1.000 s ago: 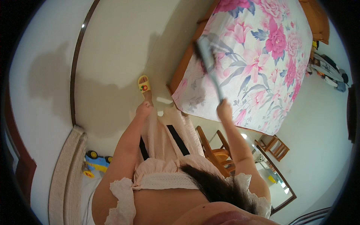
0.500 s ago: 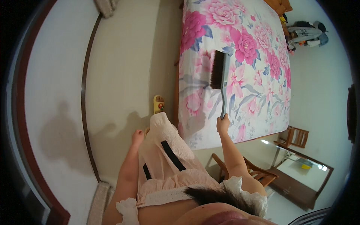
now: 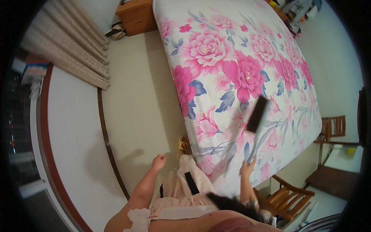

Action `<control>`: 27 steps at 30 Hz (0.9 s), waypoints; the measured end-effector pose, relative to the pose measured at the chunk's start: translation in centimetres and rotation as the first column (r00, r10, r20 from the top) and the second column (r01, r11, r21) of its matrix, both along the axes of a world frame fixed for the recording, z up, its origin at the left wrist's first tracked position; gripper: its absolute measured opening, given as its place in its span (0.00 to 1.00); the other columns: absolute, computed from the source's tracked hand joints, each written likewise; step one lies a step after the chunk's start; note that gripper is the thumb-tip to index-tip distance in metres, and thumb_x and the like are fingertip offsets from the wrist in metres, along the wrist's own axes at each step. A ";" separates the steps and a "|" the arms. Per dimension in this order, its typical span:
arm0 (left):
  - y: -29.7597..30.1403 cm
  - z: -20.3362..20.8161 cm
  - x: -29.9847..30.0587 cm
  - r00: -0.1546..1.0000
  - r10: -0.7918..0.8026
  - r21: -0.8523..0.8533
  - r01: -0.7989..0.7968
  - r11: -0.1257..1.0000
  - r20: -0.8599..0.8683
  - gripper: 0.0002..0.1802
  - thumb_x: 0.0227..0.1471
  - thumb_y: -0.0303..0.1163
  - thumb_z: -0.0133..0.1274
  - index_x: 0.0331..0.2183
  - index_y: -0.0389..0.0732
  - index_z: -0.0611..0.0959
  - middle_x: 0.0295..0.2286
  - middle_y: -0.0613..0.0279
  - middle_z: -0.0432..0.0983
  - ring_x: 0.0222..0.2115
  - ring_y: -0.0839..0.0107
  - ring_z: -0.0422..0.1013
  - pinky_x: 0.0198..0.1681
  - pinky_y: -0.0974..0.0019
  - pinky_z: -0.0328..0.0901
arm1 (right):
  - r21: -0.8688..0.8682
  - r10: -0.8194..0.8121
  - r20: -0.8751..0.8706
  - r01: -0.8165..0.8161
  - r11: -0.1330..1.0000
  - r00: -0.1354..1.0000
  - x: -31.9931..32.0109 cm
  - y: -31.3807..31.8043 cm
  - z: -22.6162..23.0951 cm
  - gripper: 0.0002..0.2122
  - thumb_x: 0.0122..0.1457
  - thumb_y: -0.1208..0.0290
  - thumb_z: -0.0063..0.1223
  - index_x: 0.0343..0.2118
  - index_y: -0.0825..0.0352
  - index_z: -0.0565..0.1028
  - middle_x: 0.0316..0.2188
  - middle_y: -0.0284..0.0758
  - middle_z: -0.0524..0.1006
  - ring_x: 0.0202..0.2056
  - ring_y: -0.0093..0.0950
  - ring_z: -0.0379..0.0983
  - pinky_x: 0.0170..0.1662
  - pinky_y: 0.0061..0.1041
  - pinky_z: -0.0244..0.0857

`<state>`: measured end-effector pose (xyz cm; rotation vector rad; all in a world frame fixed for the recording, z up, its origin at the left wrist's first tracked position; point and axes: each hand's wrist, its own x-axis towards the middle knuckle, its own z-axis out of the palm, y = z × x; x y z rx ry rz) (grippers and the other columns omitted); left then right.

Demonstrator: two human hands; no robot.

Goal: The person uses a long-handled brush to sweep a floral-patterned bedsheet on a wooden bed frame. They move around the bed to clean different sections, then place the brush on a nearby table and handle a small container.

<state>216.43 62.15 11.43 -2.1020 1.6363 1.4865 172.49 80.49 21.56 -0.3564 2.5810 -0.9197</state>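
Observation:
My right hand (image 3: 247, 168) is closed around the grey handle of a bed brush (image 3: 258, 116). The brush's dark bristles face left, over the near part of the bed, and the picture of it is smeared by motion. Whether the bristles touch the cloth I cannot tell. Beneath lies a white bedsheet (image 3: 210, 50) with large pink flowers and blue-grey leaves. Away from the bed, over the floor to the left, my left hand (image 3: 158, 161) hangs with curled fingers, and nothing shows in it.
Along the bed's left side runs a strip of pale floor (image 3: 131, 77), with a white wall beyond. A wooden nightstand (image 3: 136, 17) and beige curtain (image 3: 73, 42) are at the far left. Wooden chairs (image 3: 288, 197) stand at the right. My foot wears a yellow slipper (image 3: 182, 146).
The view has shifted, showing more of the bed's far end, the curtain and nightstand. My right hand has brought the brush closer to my body, its head now tilted right.

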 end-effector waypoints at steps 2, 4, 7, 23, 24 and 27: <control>-3.3 1.2 -2.2 0.998 -0.064 -0.026 0.063 0.998 -0.004 0.14 0.47 0.38 0.49 0.34 0.40 0.76 0.31 0.58 0.75 0.33 0.63 0.71 0.38 0.65 0.64 | 0.039 -0.093 -0.308 0.110 0.993 0.947 -4.5 -7.3 -0.3 0.34 0.49 0.78 0.49 0.58 0.69 0.47 0.51 0.53 0.63 0.49 0.45 0.63 0.51 0.31 0.55; -6.3 1.8 -4.8 0.995 -0.089 -0.050 0.087 0.995 -0.036 0.14 0.47 0.38 0.48 0.35 0.40 0.75 0.30 0.57 0.75 0.33 0.63 0.71 0.38 0.64 0.64 | -0.102 -0.390 -0.255 0.377 0.921 0.885 -10.3 -13.0 -3.2 0.33 0.49 0.76 0.49 0.58 0.69 0.49 0.48 0.51 0.66 0.42 0.44 0.69 0.45 0.30 0.62; -9.6 2.0 -7.6 0.961 -0.199 -0.086 0.186 0.979 -0.191 0.15 0.48 0.38 0.48 0.35 0.39 0.75 0.30 0.56 0.75 0.33 0.64 0.71 0.38 0.65 0.64 | -0.216 -0.629 -0.051 0.606 0.765 0.776 -15.4 -20.7 -5.9 0.31 0.48 0.58 0.52 0.50 0.75 0.60 0.38 0.53 0.72 0.31 0.39 0.72 0.33 0.35 0.67; -23.2 -2.2 -17.9 0.896 -0.411 -0.072 0.404 0.912 -0.166 0.17 0.47 0.36 0.50 0.39 0.38 0.74 0.33 0.54 0.75 0.35 0.64 0.72 0.40 0.65 0.65 | -0.179 0.155 0.022 -0.149 0.973 0.988 -2.0 -27.7 -2.4 0.33 0.44 0.76 0.50 0.57 0.56 0.58 0.48 0.44 0.69 0.40 0.31 0.72 0.41 0.27 0.65; -24.4 -1.9 -18.4 0.893 -0.411 -0.076 0.404 0.912 -0.185 0.17 0.47 0.36 0.50 0.39 0.38 0.74 0.33 0.54 0.75 0.34 0.64 0.72 0.40 0.65 0.65 | -0.190 -0.040 0.099 0.059 0.980 0.994 -4.5 -27.0 -3.3 0.32 0.45 0.77 0.50 0.57 0.60 0.57 0.42 0.45 0.72 0.34 0.31 0.73 0.36 0.26 0.66; -27.4 -1.1 -18.8 0.866 -0.432 -0.036 0.438 0.898 -0.250 0.16 0.48 0.36 0.49 0.39 0.38 0.73 0.32 0.56 0.75 0.34 0.66 0.71 0.40 0.67 0.65 | -0.238 -0.437 -0.230 0.385 0.892 0.870 -14.9 -26.2 -7.8 0.31 0.45 0.76 0.49 0.56 0.65 0.57 0.12 0.31 0.67 0.11 0.24 0.63 0.14 0.25 0.56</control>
